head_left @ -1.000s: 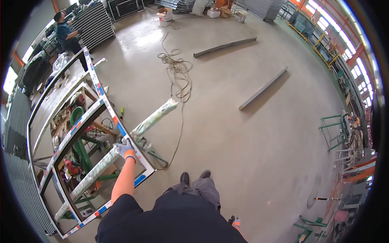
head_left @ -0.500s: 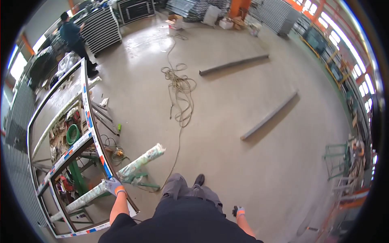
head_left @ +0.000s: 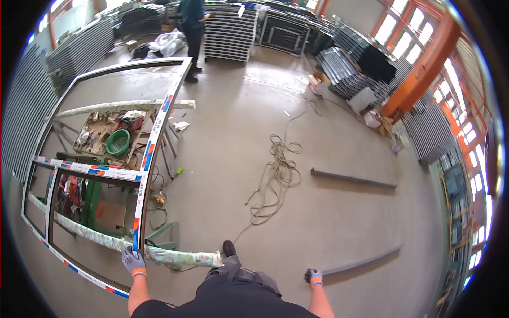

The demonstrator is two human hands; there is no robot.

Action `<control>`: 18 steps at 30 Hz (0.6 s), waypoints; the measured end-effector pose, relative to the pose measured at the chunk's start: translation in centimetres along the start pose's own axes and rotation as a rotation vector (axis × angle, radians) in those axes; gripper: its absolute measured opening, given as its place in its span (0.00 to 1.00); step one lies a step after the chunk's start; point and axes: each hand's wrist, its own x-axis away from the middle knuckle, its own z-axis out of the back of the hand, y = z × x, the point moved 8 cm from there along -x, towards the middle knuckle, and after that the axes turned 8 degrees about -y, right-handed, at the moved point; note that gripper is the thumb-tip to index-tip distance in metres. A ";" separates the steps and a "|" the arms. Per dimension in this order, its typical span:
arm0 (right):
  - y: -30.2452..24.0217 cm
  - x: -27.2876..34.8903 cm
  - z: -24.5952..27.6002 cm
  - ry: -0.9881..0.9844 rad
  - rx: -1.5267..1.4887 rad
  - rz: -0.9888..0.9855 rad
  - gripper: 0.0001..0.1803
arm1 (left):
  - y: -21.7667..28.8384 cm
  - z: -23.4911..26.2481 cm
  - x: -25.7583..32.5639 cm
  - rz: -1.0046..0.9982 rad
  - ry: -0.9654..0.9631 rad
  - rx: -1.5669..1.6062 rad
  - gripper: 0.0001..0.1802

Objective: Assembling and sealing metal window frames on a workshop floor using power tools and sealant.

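A large dark window frame (head_left: 163,114), edged with white, blue and orange protective tape, lies on two padded support bars at my left. My left hand (head_left: 133,261), in a grey glove with an orange cuff, is closed on the frame's near right side. Right beside it passes the nearer support bar (head_left: 183,258), wrapped in plastic and sticking out past the frame. My right hand (head_left: 313,276), in a similar glove with dark fingers, hangs low at my right side. Its fingers are curled and nothing shows in them.
Under the frame, a cluttered tray holds a green basket (head_left: 117,142). Tangled cable (head_left: 278,177) lies on the floor ahead, and two grey metal bars (head_left: 352,178) lie to the right. A person (head_left: 192,37) stands beside stacked frames (head_left: 229,34) at the back. An orange column (head_left: 427,61) rises at right.
My view has swung left and I have stepped, so the floor things sit further right. My left hand stays on the frame's side; the right one still hangs at my side.
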 end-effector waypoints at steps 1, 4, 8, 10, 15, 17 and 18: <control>-0.4 -1.4 -2.3 -0.107 0.070 -0.042 0.05 | 0.2 -0.2 0.0 0.029 0.000 0.003 0.29; -3.0 -3.7 -9.2 -0.304 0.274 -0.116 0.09 | -1.1 -0.8 0.7 0.026 0.030 -0.036 0.29; -6.8 -6.0 -13.5 -0.519 0.532 -0.190 0.14 | 1.2 -0.7 -0.7 0.021 0.192 -0.163 0.22; -9.9 -8.7 -14.3 -0.551 0.638 -0.217 0.14 | 2.4 -0.2 -1.1 0.088 0.162 -0.085 0.22; -17.9 -19.7 -14.9 -0.458 0.574 -0.251 0.07 | 0.1 -3.6 1.7 0.464 0.298 -0.303 0.31; -19.0 -26.9 -14.7 -0.586 0.439 -0.430 0.05 | 4.1 -2.7 2.3 0.627 0.213 -0.222 0.35; -20.4 -29.2 -15.7 -0.597 0.480 -0.422 0.06 | 5.5 -3.0 2.7 0.629 0.269 -0.207 0.36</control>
